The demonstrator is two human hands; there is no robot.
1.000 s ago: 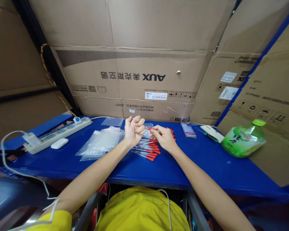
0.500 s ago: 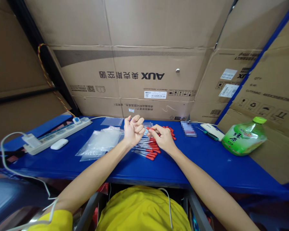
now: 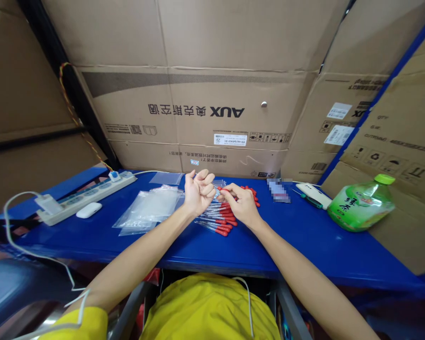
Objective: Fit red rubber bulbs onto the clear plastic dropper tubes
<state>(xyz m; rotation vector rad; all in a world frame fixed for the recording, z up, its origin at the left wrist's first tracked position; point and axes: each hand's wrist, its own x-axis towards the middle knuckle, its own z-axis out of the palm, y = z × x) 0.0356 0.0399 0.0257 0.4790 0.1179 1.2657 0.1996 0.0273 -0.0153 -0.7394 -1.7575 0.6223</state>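
Red-bulbed droppers (image 3: 229, 218), loosely piled

Desk (image 3: 297, 255): blue, smooth-topped, spanning most of the frame's width across the lower middle.

Directly on it, left to right:
- Power strip (image 3: 92, 192), white, set slantwise at the left, with plugs fitted.
- Small case (image 3: 89, 210), white, rounded, just beside the strip.
- Clear plastic bags (image 3: 152, 208), overlapping stack, left of centre.
- Flat clear sheet (image 3: 167, 178), behind the stack.
- Red-ended clear tubes (image 3: 222, 231), many, fanned pile, centre, red ends mostly rightward, partly hidden.
- Flat rectangular item (image 3: 279, 191), pixelated, right of centre.
- Pale device (image 3: 313, 192), elongated; green-handled tool (image 3: 311, 202) along its near side.
- Green bottle (image 3: 359, 205), lime-capped, far right.
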